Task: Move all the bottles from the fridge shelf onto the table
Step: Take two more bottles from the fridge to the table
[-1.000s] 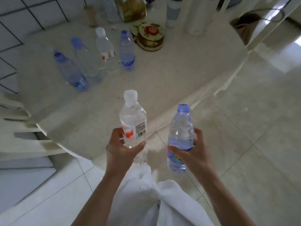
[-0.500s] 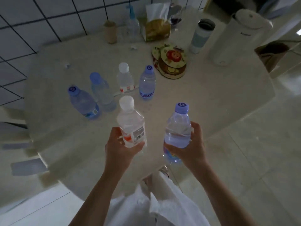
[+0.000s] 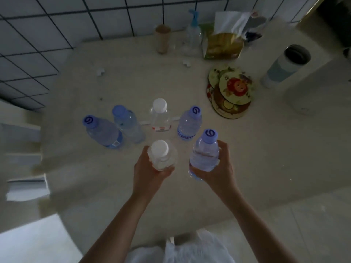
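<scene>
At centre frame, a white-capped bottle [image 3: 163, 157] is gripped by the left hand [image 3: 147, 171] and a blue-capped bottle [image 3: 204, 152] by the right hand [image 3: 221, 168], both held over the desk [image 3: 247, 149]. Four bottles [image 3: 159, 116] are stood just above them.

Clear white-capped bottle [image 3: 161, 155] within the left hand's fingers [image 3: 148, 168]; bluish, blue-capped bottle [image 3: 204, 151] within the right's. Beyond the fingertips, floral red-and-yellow coasters [image 3: 230, 90] and white tiles with dark grout [image 3: 57, 25].
</scene>
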The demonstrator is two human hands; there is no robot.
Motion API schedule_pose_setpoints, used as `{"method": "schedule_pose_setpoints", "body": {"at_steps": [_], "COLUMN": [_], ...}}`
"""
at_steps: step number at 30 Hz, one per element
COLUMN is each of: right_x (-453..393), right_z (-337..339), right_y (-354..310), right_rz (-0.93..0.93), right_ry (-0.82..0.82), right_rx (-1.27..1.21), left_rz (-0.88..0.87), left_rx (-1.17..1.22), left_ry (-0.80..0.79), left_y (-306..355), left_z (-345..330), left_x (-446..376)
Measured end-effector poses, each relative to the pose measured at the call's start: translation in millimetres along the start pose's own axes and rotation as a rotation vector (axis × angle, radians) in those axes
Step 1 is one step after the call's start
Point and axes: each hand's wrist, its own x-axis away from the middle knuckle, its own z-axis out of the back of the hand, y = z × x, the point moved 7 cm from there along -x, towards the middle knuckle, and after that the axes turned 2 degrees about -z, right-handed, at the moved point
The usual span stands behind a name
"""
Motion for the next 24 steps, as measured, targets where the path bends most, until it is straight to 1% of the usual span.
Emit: {"method": "schedule_pose_setpoints", "body": {"at_steps": [1, 5, 7, 10, 12, 14, 17, 21, 24], "right_x": [-6.3, -10.2, -19.2, -36.9, -41.6, -46.0, -51.8, -55.2, -51.5], "right_z": [-0.7, 0.3, -0.7, -1.1, -2.4, -1.6, -8.5, -12.2, -16.8], "right_y": [-1.0, -20.4, -30.2, -40.5, -36.3, -27.4, -15.2, 9.7, 13.7], "right_rz": [0.017, 0.182, 0.259, 0.317, 0.283, 0.261, 0.235, 0.2, 0.21], "right_ry": [0.002, 0.054, 0.048, 0.02, -0.011, -0.001, -0.049, -0.062, -0.067], "right_rx": [0.002, 0.058, 0.066, 0.103, 0.11, 0.125, 0.202, 0.187, 0.169], "left_rz": [0.009, 0.03, 0.055, 0.068, 0.069, 0.072, 0.069, 0.05, 0.015], "left_rx": [-0.01, -0.046, -0.05, -0.049, -0.045, -0.03, -0.01, 0.014, 0.03], "left_ry": [0.02, 0.063, 0.07, 0.08, 0.088, 0.095, 0.076, -0.042, -0.154], "left_y": [0.1, -0.4, -1.4, -2.9, -2.2, -2.0, -4.3, -12.8, -16.4], "left_z": [-3.9, -18.8, -24.9, -30.0, -30.5, -29.4, -27.8, -25.4, -25.5], "left_x": [-2.2, -11.0, -14.6, -16.4, -15.3, -14.4, -14.3, -19.8, -25.3]}}
